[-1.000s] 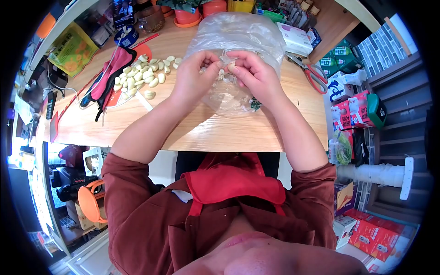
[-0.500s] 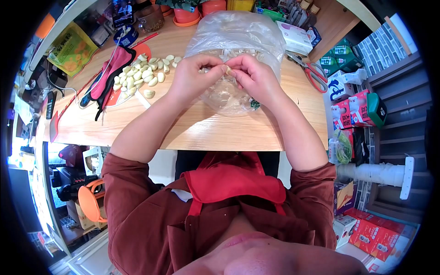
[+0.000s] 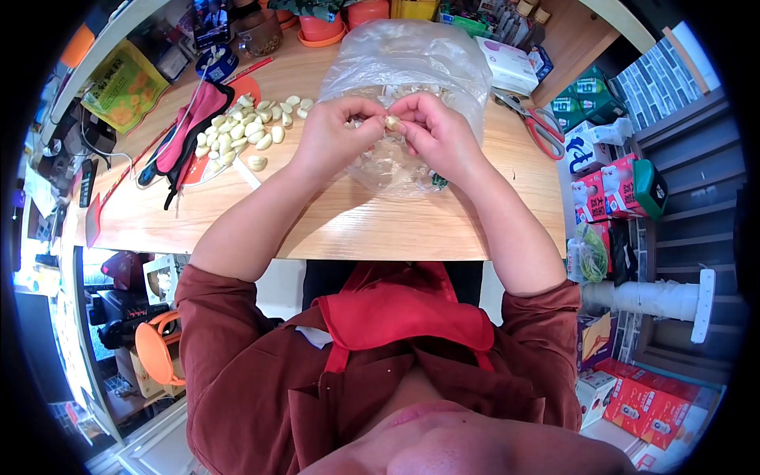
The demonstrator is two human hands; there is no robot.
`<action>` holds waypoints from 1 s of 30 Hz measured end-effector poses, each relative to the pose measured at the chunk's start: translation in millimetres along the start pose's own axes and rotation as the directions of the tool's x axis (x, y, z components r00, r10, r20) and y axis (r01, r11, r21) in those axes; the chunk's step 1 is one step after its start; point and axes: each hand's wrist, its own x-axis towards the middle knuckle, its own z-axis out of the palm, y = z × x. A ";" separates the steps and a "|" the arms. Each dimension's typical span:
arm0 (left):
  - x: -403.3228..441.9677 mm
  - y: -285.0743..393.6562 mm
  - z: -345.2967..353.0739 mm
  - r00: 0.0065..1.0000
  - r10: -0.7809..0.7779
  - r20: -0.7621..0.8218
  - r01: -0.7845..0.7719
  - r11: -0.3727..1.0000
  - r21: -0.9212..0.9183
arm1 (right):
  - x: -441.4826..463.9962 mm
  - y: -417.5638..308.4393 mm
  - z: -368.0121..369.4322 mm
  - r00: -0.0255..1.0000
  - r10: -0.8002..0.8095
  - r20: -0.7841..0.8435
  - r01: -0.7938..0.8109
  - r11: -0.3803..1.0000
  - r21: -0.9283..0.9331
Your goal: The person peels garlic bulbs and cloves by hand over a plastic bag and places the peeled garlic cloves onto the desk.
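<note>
A small garlic clove (image 3: pixel 393 123) sits between my fingertips, above a clear plastic bag (image 3: pixel 408 59). My left hand (image 3: pixel 342 127) and my right hand (image 3: pixel 434 131) meet at the clove, each with thumb and forefinger pinched on it. Papery skins (image 3: pixel 388 170) lie in and on the bag under my hands. To the left, a pile of pale peeled cloves (image 3: pixel 241 127) is spread on the wooden table (image 3: pixel 380 229), with one clove (image 3: pixel 257 163) a little apart at its near side.
Red-handled scissors (image 3: pixel 545 132) lie at the table's right edge, near a white box (image 3: pixel 509 67). Left of the pile are a pink and black strap-like item (image 3: pixel 186 134) and a yellow packet (image 3: pixel 127 85). A potted plant (image 3: pixel 321 28) stands at the back.
My hands have come together and down slightly over the bag. The clove between my fingertips now shows more plainly than before.
</note>
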 end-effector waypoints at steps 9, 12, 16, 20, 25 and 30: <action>1.8 -10.1 4.1 1.000 0.015 -0.020 -0.016 0.999 -0.046 | -1.1 -7.0 -1.2 0.996 0.086 0.033 -0.090 0.984 0.152; -1.8 0.5 4.3 1.000 0.009 0.007 -0.008 0.995 -0.098 | -0.8 -5.8 0.7 0.999 0.033 -0.018 -0.029 0.986 0.166; -3.4 3.8 3.8 0.998 0.060 0.011 -0.060 0.997 -0.057 | 1.6 -2.2 -3.4 0.999 0.025 -0.036 -0.021 0.992 0.123; -3.4 7.8 -0.5 0.998 -0.005 0.058 0.011 0.994 -0.107 | 0.3 -5.5 -4.5 0.999 0.039 0.003 -0.040 0.992 0.118; 0.0 1.9 -3.6 0.993 -0.038 0.111 0.064 0.969 -0.241 | -1.2 -9.7 -7.3 0.998 0.019 0.054 -0.024 0.995 0.099; -0.4 6.2 -5.2 0.990 -0.045 0.132 0.077 0.965 -0.250 | -2.2 -12.3 -9.8 0.998 0.026 0.056 -0.031 0.994 0.101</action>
